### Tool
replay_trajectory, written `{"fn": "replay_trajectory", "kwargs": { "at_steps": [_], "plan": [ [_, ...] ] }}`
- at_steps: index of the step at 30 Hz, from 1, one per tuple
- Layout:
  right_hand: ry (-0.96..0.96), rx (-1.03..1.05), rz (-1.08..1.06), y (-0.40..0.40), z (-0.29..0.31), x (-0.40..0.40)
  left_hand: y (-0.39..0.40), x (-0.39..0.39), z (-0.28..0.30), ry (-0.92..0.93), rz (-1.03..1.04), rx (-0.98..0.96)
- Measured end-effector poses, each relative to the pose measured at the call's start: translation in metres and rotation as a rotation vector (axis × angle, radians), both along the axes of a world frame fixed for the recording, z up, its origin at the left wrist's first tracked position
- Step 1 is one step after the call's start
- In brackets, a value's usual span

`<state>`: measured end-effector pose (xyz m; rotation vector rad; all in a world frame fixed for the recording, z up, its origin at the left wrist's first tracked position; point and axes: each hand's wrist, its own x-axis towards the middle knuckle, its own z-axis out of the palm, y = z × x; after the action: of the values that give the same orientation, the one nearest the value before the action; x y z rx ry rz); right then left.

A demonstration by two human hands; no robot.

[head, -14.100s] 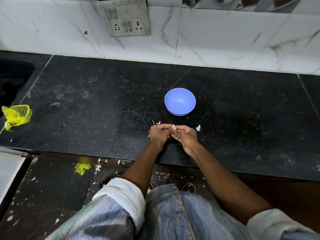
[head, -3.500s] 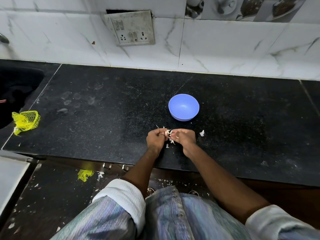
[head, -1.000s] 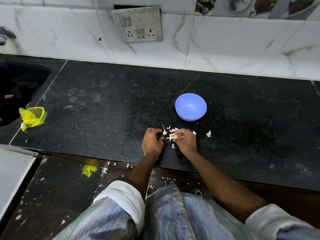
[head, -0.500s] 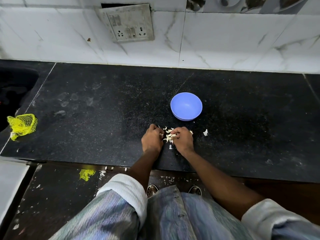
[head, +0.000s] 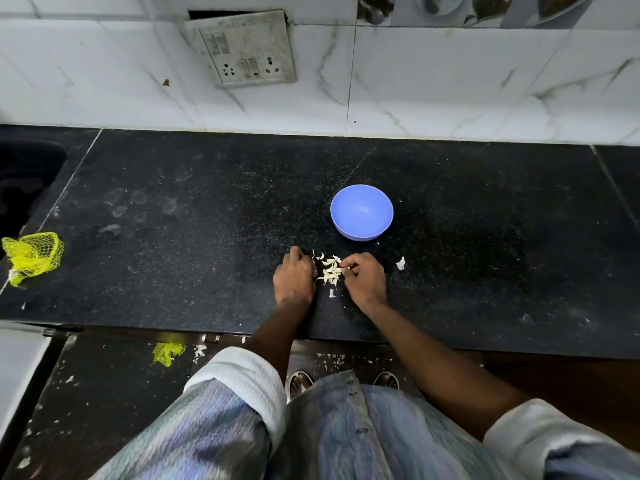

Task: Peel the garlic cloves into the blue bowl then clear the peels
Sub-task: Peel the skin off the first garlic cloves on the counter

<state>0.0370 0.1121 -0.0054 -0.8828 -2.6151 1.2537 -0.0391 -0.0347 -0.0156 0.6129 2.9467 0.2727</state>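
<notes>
Peels [head: 329, 270] are lying on the worktop [head: 173, 271] now, heaped between both hands, no longer being pulled off up in the fingers. The right hand [head: 365, 277] is pinching one; the left hand [head: 294, 277] is curling beside the heap, its grip hidden. The bowl [head: 361, 212] is sitting just beyond the hands. Clearing seems to be starting.

No text, label, brand or number can be read anywhere in the head view.

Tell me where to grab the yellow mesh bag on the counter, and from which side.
Pinch the bunched lower end of the yellow mesh bag, coming from above. It lies crumpled and flat on the counter, so the gathered netting gives fingers something to close on.
</notes>
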Motion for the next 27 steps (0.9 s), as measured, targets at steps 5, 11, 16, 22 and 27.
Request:
{"fn": "replay_trajectory", "kwargs": {
  "at_steps": [5, 11, 16, 22, 27],
  "plan": [
    [0.059, -0.023, -0.001, 0.004, 0.002, 0.001, 0.002, 0.008, -0.005, 0.006, 0.0, 0.178],
    [0.146, -0.374, 0.011, 0.008, 0.009, 0.001, 0.028, 0.026, 0.001, -0.265, 0.133, 0.703],
    [0.186, -0.522, -0.055, 0.016, 0.011, 0.009, 0.037, 0.036, 0.002, -0.289, 0.175, 0.808],
    [0.209, -0.595, -0.146, 0.019, 0.015, 0.014, 0.041, 0.043, 0.0, -0.281, 0.11, 0.804],
    [0.21, -0.681, -0.194, 0.021, 0.018, 0.019, 0.036, 0.038, 0.003, -0.378, 0.112, 0.916]
  ]
}}
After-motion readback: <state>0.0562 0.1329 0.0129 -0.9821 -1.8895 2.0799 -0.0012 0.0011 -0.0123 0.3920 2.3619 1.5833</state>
